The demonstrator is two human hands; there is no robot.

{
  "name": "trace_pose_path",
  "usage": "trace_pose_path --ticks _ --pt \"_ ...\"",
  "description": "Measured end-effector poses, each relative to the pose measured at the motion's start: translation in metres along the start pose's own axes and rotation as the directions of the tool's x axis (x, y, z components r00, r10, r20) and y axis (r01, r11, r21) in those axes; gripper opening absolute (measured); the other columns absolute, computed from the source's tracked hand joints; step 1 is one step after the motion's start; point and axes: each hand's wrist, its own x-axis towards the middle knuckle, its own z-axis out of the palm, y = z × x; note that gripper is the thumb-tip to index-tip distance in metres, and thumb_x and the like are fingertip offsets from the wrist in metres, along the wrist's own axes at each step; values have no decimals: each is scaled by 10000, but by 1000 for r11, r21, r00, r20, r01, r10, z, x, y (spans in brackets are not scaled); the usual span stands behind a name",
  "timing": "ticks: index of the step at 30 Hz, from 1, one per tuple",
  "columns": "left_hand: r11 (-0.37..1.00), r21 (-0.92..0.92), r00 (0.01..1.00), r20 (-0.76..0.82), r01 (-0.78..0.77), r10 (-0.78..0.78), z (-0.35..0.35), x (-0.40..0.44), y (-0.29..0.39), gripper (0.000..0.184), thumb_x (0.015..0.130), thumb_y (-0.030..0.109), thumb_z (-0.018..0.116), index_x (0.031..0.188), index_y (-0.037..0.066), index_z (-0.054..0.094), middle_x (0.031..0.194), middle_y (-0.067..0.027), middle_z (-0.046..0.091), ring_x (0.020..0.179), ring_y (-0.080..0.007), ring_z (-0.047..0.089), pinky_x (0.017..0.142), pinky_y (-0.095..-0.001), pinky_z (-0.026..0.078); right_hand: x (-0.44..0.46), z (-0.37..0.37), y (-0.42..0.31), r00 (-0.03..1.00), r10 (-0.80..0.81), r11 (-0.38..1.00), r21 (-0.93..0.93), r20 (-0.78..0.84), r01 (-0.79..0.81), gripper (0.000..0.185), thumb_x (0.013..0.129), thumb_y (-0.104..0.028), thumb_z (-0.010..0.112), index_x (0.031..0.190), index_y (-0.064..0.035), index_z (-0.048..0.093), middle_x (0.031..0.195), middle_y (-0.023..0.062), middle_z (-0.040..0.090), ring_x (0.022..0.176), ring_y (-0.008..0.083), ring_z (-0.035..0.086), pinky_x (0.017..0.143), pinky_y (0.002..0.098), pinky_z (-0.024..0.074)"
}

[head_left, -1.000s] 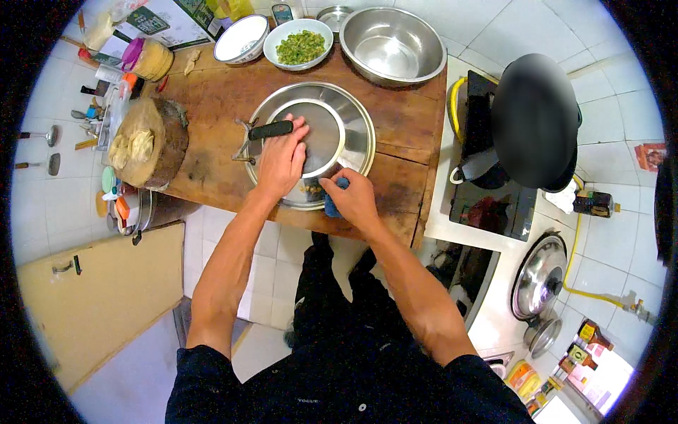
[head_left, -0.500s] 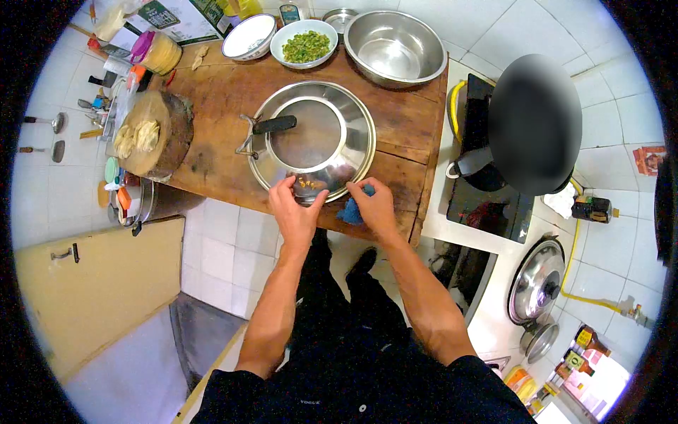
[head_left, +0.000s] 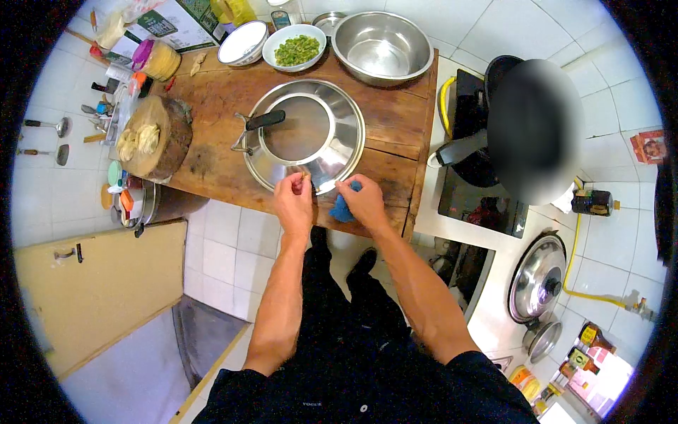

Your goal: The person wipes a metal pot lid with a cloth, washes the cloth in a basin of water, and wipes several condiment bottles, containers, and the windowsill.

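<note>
A round steel pan lid with a clear centre and a black handle lies on the wooden table. At its near edge, my left hand is closed in a pinch; a small yellow-orange bit shows at the fingertips, too small to name. My right hand is closed at the lid's near right rim. A crumpled blue cloth is gripped in it and sticks out beside the thumb.
A bowl of chopped greens, a white bowl and a steel basin line the table's back. A chopping block holds pale dough-like pieces. To the right, a wok stands on the black hob, partly blurred.
My left hand has closed from spread fingers into a pinch, and the yellow-orange bits seen on the lid's near side no longer show there. My right hand stays at the rim with the cloth.
</note>
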Motion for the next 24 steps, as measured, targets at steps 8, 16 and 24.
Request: trace_pose_path --ticks 8,16,24 --pt "990 111 996 -37 -81 86 8 12 -9 105 878 106 749 927 15 732 831 -123 704 745 -243 683 703 -369 551 8 0 4 998 51 998 -34 44 -50 378 800 -501 773 895 -136 766 907 152 748 852 336 711 778 444 545" --pt "800 -504 943 109 324 -313 -7 19 -21 114 933 82 721 943 -31 708 839 -33 717 731 -76 643 684 -241 523 19 -1 15 999 33 999 -27 9 -33 403 803 -477 783 903 -88 770 886 155 747 840 330 713 784 431 550" --pt "715 -546 899 287 437 -331 -26 5 -23 103 976 83 695 1009 -10 667 888 -68 730 785 -118 692 739 -251 553 11 -9 11 999 24 991 131 35 -29 301 870 -330 793 912 -32 765 816 96 738 733 179 650 738 350 538"
